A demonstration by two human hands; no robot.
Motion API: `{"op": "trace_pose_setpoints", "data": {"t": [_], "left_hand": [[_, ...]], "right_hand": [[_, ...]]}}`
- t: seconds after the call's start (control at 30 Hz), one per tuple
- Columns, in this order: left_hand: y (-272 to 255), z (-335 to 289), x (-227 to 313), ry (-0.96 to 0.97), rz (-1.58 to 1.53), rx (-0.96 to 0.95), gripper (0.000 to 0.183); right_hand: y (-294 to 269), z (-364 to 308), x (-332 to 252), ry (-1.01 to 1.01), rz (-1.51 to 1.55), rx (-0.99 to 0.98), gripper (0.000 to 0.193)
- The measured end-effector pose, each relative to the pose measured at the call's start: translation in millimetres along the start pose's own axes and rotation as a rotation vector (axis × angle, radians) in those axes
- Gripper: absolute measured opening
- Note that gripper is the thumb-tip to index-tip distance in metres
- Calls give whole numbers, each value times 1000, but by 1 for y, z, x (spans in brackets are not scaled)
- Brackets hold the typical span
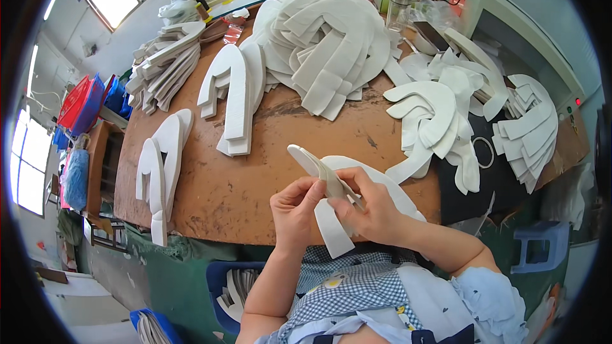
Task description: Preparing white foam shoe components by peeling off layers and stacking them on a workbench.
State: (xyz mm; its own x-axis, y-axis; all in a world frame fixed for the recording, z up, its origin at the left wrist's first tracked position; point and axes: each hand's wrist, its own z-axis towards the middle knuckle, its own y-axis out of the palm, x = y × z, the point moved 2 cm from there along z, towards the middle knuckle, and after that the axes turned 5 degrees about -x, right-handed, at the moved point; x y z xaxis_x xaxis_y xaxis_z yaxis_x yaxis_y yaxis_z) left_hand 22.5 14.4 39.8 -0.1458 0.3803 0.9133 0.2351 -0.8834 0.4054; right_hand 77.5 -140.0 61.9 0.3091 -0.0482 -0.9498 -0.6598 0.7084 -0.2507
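Observation:
Near the table's front edge my left hand (296,209) pinches a white U-shaped padded piece (307,159) between thumb and fingers. My right hand (375,210) grips the same piece from the other side, thumb and fingers closed on its lower part. The piece is held edge-on and looks folded or layered; the fingers hide how its layers meet. Beneath and behind my hands another white curved piece (403,196) lies on the table, one leg reaching toward my lap. Further left lies a small group of white U-shaped pieces (167,146).
On the brown table (287,127) a large heap of white U-shaped pieces (338,38) stands at the back. More piles lie right, partly on a black mat (456,194) with a ring (483,153). A glass jar (400,7) stands behind. Below is a blue bin (217,274).

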Motion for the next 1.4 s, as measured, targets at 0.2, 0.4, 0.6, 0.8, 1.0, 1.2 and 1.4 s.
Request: {"op": "trace_pose_setpoints", "data": {"t": [0.2, 0.4, 0.6, 0.8, 1.0, 1.2, 1.4], "left_hand": [[5, -7, -2, 97, 140, 93, 9], [-46, 2, 44, 358, 207, 405, 15], [-103, -48, 131, 507, 455, 850, 26], [-115, 5, 79, -34, 1233, 478, 16], [-34, 11, 14, 314, 564, 27, 60], [-14, -2, -9, -225, 121, -213, 43], [-37, -18, -56, -393, 475, -46, 24]], "right_hand": [[-10, 7, 15, 164, 151, 49, 21], [-76, 27, 25, 247, 581, 390, 27], [-106, 16, 62, 295, 565, 353, 25], [-96, 16, 62, 344, 545, 294, 24], [-77, 18, 21, 311, 696, 22, 23], [-74, 28, 41, 329, 381, -77, 20], [-61, 34, 81, 413, -197, -93, 23]]}}
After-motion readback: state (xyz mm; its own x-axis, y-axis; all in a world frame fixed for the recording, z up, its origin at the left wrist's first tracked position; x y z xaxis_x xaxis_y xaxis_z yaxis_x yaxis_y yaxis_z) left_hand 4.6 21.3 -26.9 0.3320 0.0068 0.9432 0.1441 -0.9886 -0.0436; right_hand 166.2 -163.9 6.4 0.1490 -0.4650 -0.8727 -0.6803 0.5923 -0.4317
